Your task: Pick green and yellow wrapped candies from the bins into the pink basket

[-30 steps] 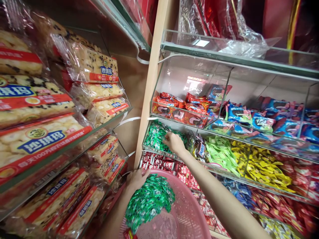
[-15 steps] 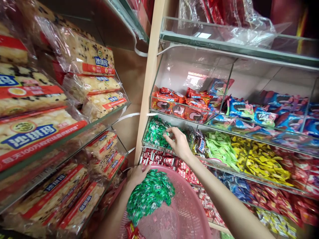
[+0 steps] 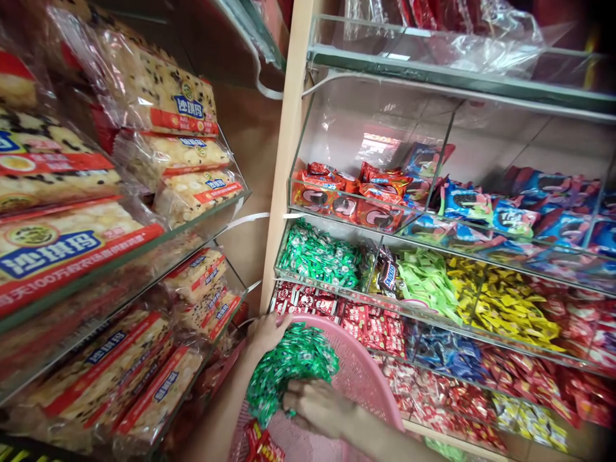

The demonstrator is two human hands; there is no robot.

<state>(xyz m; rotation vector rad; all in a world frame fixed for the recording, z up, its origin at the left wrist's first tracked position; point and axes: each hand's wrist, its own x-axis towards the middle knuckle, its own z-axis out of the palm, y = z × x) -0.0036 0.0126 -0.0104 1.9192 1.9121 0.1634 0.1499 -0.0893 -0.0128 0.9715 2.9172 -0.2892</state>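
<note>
My left hand (image 3: 267, 335) is closed over the rim of a pink plastic basket (image 3: 373, 378), at its upper left. Inside the basket lies a heap of green-wrapped candies (image 3: 308, 343), with a few red-wrapped packets (image 3: 262, 443) below them. My right hand (image 3: 317, 405) is down in the basket at the lower edge of the green heap. Its fingers are blurred by motion and partly hidden, so their grip is unclear. Beyond the basket, more green-wrapped candies (image 3: 320, 256) fill a clear shelf bin (image 3: 312, 282).
Glass shelves of wrapped pastries (image 3: 187, 106) stand close on the left. A wooden post (image 3: 283, 141) divides them from the right-hand shelves. There, bins hold Snickers bars (image 3: 386, 273), light-green candies (image 3: 426, 282), yellow candies (image 3: 510, 308), and red and blue packets (image 3: 443, 350).
My right hand has come down from the green candies in the shelf bin into the basket. My left hand stays on the rim. The view has shifted slightly.
</note>
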